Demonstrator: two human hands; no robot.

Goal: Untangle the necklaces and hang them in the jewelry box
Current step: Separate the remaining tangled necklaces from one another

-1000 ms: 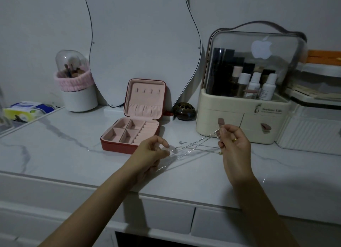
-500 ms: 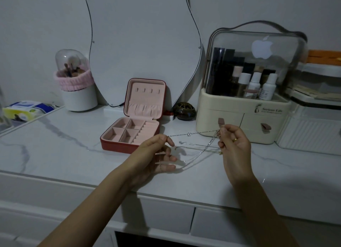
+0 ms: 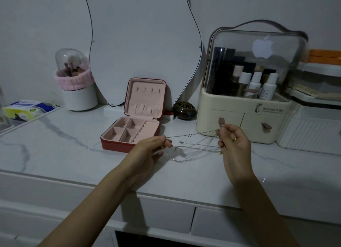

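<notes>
Thin silver necklaces stretch between my two hands above the marble counter. My left hand pinches one chain end between thumb and fingers. My right hand, with a gold ring, pinches a bunch of chains near its fingertips. One strand runs taut between the hands with a small charm in the middle; other strands sag in loops down to the counter. The red jewelry box with pink lining stands open behind my left hand, its lid upright with hooks and a pocket.
A cream cosmetics organiser with a clear lid stands behind my right hand. A curvy mirror leans on the wall. A brush holder and tissue pack sit at the left, a small dark pot beside the box.
My left hand has lifted one chain end, pulling that strand taut away from the right hand. The other strands have dropped into loops on the counter. My right hand has stayed put.
</notes>
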